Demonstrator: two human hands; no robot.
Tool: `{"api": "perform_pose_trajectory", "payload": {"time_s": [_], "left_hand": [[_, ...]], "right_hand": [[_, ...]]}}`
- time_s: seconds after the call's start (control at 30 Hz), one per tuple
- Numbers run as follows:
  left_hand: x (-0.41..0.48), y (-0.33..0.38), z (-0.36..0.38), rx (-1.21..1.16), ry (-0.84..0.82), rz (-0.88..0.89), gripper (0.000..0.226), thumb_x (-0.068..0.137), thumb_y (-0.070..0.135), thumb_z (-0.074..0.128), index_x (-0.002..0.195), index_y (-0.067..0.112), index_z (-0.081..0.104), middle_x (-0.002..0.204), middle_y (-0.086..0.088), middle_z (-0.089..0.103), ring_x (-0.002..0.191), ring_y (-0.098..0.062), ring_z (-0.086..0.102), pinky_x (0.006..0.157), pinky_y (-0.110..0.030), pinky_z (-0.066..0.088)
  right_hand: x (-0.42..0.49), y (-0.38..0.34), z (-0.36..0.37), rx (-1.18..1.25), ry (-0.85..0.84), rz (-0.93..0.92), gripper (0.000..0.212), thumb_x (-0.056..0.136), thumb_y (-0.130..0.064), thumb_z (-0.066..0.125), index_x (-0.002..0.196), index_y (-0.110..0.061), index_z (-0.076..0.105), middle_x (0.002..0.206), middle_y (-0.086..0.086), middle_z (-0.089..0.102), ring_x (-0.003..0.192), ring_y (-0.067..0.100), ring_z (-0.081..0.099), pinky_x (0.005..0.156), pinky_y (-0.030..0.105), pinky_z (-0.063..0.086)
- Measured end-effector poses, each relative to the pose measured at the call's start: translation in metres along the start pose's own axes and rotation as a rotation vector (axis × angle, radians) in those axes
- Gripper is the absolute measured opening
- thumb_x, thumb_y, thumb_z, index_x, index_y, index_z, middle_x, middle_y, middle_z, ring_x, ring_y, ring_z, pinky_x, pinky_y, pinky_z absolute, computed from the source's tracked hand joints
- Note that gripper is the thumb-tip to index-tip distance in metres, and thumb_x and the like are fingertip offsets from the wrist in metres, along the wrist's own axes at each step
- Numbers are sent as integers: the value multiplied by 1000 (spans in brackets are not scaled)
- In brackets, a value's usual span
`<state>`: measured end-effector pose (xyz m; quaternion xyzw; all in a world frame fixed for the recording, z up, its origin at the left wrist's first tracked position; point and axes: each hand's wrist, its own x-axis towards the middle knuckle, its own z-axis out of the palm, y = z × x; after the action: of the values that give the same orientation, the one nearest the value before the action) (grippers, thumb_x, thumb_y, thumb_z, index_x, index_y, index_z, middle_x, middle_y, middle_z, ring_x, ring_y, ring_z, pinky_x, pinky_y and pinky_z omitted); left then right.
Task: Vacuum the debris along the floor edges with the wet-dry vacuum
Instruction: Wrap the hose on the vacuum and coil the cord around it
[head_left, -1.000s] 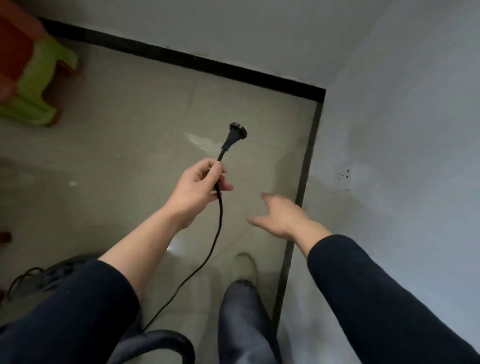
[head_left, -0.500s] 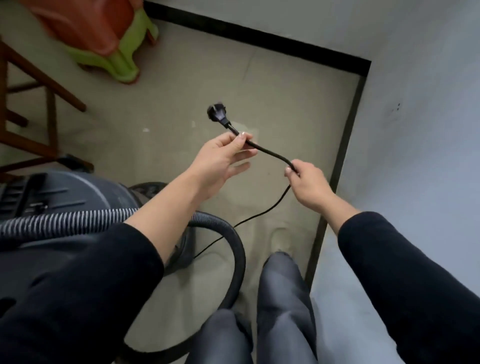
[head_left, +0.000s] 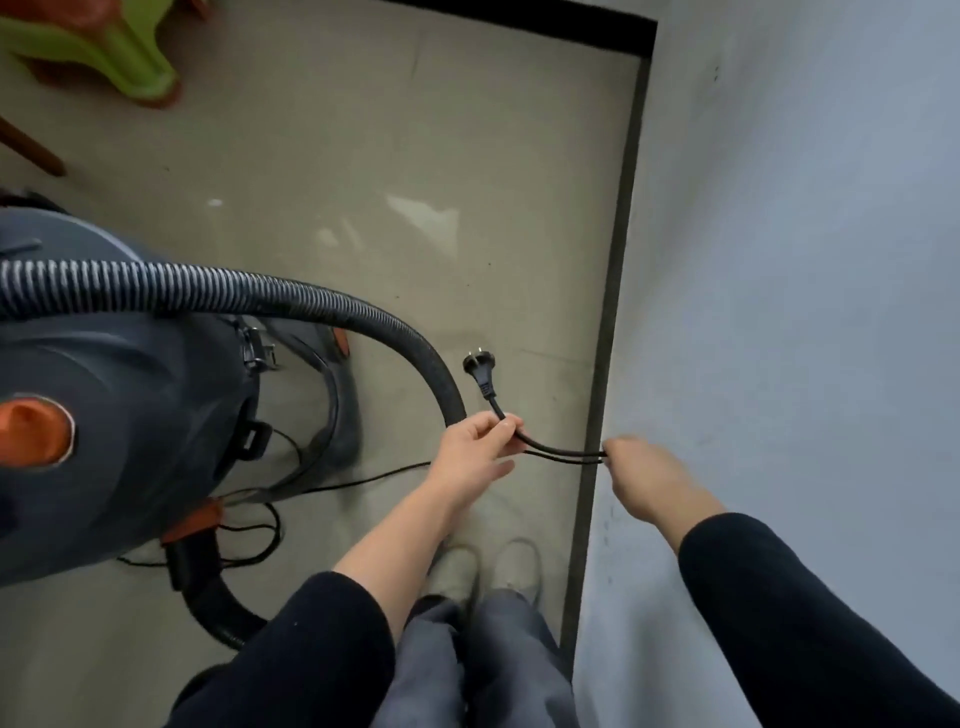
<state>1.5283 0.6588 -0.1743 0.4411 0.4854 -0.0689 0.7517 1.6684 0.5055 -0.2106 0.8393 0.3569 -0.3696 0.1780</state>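
- Where the right hand (head_left: 649, 478) reaches out, a pale wall (head_left: 810, 260) fills everything beyond and to the right of it, with a dark baseboard (head_left: 609, 312) running along its foot just under that hand.
- Beige floor (head_left: 363, 156) spreads ahead of and to the left of both hands.
- Well to the left of the left hand (head_left: 475, 452) stands the wet-dry vacuum (head_left: 130, 415), a dark grey drum with an orange button (head_left: 31, 431) on its lid; any lettering on it is too blurred to read.
- Its ribbed black hose (head_left: 311, 301) arcs from the vacuum's top towards the left hand and drops down just behind that hand's knuckles.
- Far ahead and left of the hands sits a green stool (head_left: 119, 57), partly cut off by the frame's edge.
- Left hand: thumb and fingertips pinch the power cord (head_left: 561, 451) a little way behind its plug, the remaining fingers loosely extended.
- Right hand: motion-blurred, yet its fingers appear curled round the cord where it doubles back.
- Both hands are apart, joined by two strands of cord running side by side between them; a further thin length trails from the left hand back to the vacuum.
- Just ahead of the left hand, the black plug (head_left: 478, 366) sticks up, prongs pointing away.
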Motion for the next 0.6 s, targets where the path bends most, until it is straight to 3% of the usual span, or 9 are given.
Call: {"api": "perform_pose_trajectory", "payload": {"time_s": [0.13,0.27,0.43,0.6], "left_hand": [[-14,-76,-19,123,-41,-52,23,102,21,50,81,20,59,89,5,70,88,-9,65,70,-21,47],[-45,-150,-44,213,-107,-74,23,104,24,44,83,21,54,87,8,71,85,-7,66,74,-25,46],[-110,-217,-98,289,-89,-90,20,105,20,40,90,13,51,88,-3,68,82,-12,67,78,-26,47],[-173,-259,-152,260,-4,-53,17,106,13,37,95,10,50,83,-9,62,71,-14,61,60,-15,47]], "right_hand": [[-36,-26,95,77,-37,55,20,97,-10,43,112,-13,55,107,8,59,94,27,61,79,34,50],[-83,-66,186,193,-98,120,21,97,-13,42,111,-11,58,107,9,62,95,28,62,81,35,50],[-151,-139,258,338,-243,130,28,100,-22,39,110,-8,61,107,12,64,96,30,62,81,34,51],[-215,-210,295,487,-231,139,28,102,-26,39,110,-8,59,109,13,63,98,31,60,74,30,43]]}}
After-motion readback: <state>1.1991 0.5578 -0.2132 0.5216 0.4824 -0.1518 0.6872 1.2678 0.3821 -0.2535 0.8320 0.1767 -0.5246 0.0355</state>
